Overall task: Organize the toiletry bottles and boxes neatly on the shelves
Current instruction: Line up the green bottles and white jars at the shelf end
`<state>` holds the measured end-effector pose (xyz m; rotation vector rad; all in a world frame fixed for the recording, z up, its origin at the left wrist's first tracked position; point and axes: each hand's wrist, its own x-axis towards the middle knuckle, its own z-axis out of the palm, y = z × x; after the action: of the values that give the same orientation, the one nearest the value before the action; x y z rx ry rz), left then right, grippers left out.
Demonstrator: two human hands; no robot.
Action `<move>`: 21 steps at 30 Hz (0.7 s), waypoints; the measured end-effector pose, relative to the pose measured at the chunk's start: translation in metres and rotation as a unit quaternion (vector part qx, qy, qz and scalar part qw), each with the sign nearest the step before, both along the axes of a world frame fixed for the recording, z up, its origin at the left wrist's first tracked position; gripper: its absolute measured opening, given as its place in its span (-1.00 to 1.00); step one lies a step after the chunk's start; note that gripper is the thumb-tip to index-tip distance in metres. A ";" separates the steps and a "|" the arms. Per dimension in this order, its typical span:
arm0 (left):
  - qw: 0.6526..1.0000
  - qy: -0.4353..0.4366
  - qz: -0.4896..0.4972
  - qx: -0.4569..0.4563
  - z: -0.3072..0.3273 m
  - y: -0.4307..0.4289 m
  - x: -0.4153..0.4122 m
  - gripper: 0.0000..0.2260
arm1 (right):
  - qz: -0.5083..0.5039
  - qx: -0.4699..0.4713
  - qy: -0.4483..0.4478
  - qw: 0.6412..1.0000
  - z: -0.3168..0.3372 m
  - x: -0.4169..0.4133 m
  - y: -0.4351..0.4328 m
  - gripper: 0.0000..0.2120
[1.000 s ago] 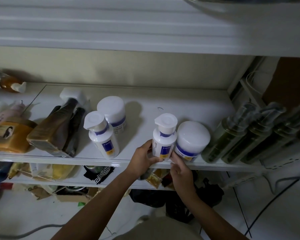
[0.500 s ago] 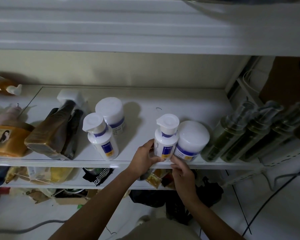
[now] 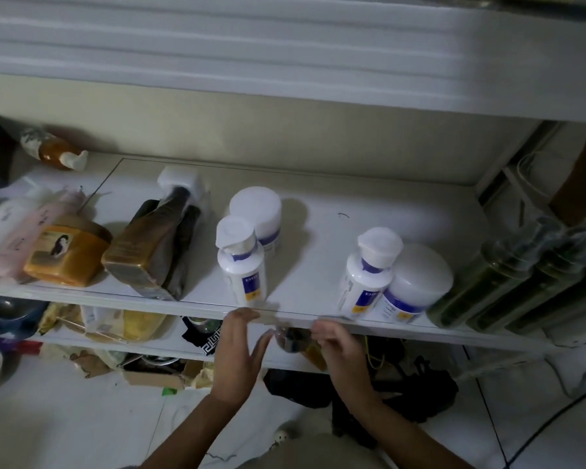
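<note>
On the white shelf a white pump bottle with a blue label stands upright, touching a white jar on its right. A second white bottle stands further left, in front of another white jar. My left hand is just below the shelf's front edge with straight fingers and holds nothing. My right hand is beside it, blurred, its fingers loosely bent and holding nothing. Neither hand touches a bottle.
Brown bottles lie on the shelf's left part, beside an orange jar and pale pink and white bottles. An amber bottle lies at the back left. Dark green pump bottles line the right end. A cluttered lower shelf sits underneath.
Both hands have let go of the white pump bottle and dropped below the shelf edge. The left hand has moved left, and the bottle stays beside the jar.
</note>
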<state>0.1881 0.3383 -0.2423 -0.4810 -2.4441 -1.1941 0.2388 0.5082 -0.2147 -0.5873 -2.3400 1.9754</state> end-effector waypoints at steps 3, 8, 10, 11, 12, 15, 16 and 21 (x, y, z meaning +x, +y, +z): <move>0.991 -0.055 0.082 0.088 0.006 -0.012 -0.010 -0.38 | 0.060 -0.003 0.027 0.998 0.007 -0.027 -0.024 -0.55; 0.972 -0.161 0.020 0.170 0.011 -0.011 -0.028 -0.23 | 0.129 -0.068 0.012 0.989 0.018 -0.065 -0.060 -0.34; 0.967 -0.176 0.006 0.186 0.011 -0.012 -0.031 -0.27 | 0.118 -0.093 0.016 0.988 0.017 -0.067 -0.067 -0.27; 0.967 -0.178 -0.004 0.184 0.012 -0.013 -0.033 -0.28 | 0.107 -0.099 0.016 0.989 0.015 -0.067 -0.068 -0.25; 0.968 -0.178 -0.014 0.176 0.011 -0.014 -0.036 -0.29 | 0.093 -0.100 0.012 0.991 0.014 -0.065 -0.067 -0.22; 0.971 -0.183 -0.043 0.149 0.012 -0.010 -0.041 -0.31 | 0.048 -0.095 0.001 0.994 0.011 -0.056 -0.062 -0.18; 0.970 -0.185 -0.054 0.146 0.012 -0.007 -0.041 -0.31 | 0.035 -0.094 0.005 0.995 0.011 -0.053 -0.059 -0.18; 0.951 -0.235 -0.129 0.152 0.025 0.008 -0.045 -0.28 | -0.007 -0.110 -0.030 0.994 0.007 -0.049 -0.039 -0.22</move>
<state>0.1432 0.3467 -0.2176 -0.4763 -2.5528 -1.9531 0.1895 0.4691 -0.2073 -0.6787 -2.1581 2.2565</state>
